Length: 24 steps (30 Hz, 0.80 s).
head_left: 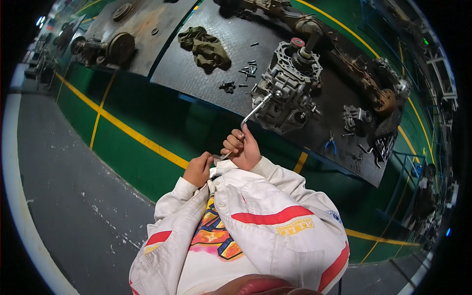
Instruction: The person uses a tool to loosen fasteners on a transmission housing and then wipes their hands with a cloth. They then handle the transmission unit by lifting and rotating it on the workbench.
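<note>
A shiny cranked speed wrench runs from my hands to the near side of a silver gearbox housing, its far end against a bolt spot there. My right hand is wrapped round the bent middle of the wrench, thumb up along the shaft. Close to my body, my left hand is closed on the wrench's near end. On top of the gearbox, a shaft with a gear stands up from the open flange. Beside it on the bench lie loose bolts and a cluster of small dark parts.
A crumpled olive cloth lies on the dark workbench. To the right are a small metal casting, blue-handled pliers and a socket tray. A long rusty axle stretches behind the gearbox. Another bench holds rusty drums.
</note>
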Available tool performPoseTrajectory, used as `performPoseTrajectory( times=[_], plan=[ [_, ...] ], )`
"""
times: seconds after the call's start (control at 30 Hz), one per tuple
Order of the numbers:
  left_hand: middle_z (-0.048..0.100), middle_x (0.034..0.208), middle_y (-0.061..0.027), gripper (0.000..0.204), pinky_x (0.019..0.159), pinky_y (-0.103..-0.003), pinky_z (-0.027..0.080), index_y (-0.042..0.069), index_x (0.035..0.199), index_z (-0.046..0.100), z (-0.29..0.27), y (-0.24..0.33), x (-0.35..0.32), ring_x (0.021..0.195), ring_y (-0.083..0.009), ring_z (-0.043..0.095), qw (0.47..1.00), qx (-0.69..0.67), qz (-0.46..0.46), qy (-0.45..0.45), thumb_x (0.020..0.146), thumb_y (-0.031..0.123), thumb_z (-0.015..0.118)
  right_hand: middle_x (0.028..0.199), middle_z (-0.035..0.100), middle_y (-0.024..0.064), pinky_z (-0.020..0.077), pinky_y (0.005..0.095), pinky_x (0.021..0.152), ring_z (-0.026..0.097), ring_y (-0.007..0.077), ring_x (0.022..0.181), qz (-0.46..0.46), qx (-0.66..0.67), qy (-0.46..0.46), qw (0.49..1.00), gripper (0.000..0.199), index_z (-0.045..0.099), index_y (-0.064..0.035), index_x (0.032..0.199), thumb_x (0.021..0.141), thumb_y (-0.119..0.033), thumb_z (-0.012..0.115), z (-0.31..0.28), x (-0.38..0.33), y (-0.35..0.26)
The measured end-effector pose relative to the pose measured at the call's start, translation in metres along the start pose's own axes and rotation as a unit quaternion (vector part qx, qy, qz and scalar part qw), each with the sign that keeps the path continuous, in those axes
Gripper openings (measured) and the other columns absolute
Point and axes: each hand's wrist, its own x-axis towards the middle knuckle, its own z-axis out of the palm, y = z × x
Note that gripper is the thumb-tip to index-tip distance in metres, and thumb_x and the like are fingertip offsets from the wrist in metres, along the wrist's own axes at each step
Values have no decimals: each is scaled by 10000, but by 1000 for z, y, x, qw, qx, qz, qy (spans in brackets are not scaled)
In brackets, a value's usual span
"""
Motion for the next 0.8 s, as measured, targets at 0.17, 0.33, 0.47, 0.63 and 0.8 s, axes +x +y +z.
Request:
performPoseTrajectory(
  times=[0.17, 0.33, 0.47, 0.63, 0.8],
  plan=[
    [638, 790, -244, 178, 622, -486, 477, 14, 973, 577, -6, -7, -3, 742, -457, 615, 999, -32, 25, -35, 992, 185, 533, 577, 231, -33, 302, 302, 577, 241, 109, 522, -71, -35, 52, 995, 477, 401, -168, 739, 1055, -519, 331, -12, -20, 18],
    [640, 793, -251, 235, 619, -418, 488, -17, 981, 626, 14, -6, 0, 721, -421, 635, 992, -108, 47, -45, 978, 214, 578, 543, 212, -45, 263, 285, 508, 216, 103, 470, -123, -42, 70, 989, 447, 411, -173, 705, 1054, -450, 374, -22, -40, 6],
    [633, 758, -226, 230, 603, -385, 478, -25, 983, 625, 26, 4, 4, 653, -370, 616, 987, -147, 61, -35, 983, 198, 569, 543, 216, -52, 249, 276, 496, 210, 92, 465, -134, -28, 96, 986, 417, 419, -166, 699, 1044, -398, 436, -23, -50, -12],
    [635, 763, -216, 232, 607, -381, 476, -31, 982, 617, 41, 12, 4, 654, -343, 619, 980, -177, 69, -53, 989, 191, 553, 548, 221, -59, 237, 270, 484, 215, 87, 457, -129, -45, 123, 983, 413, 417, -163, 700, 1043, -390, 448, -22, -70, -24],
    [643, 778, -224, 214, 611, -408, 478, -27, 977, 608, 53, 27, -8, 684, -376, 631, 985, -160, 58, -20, 984, 181, 557, 544, 213, -56, 234, 271, 475, 207, 88, 453, -88, -60, 108, 988, 426, 411, -162, 708, 1046, -420, 437, -37, -78, -40]
  ],
)
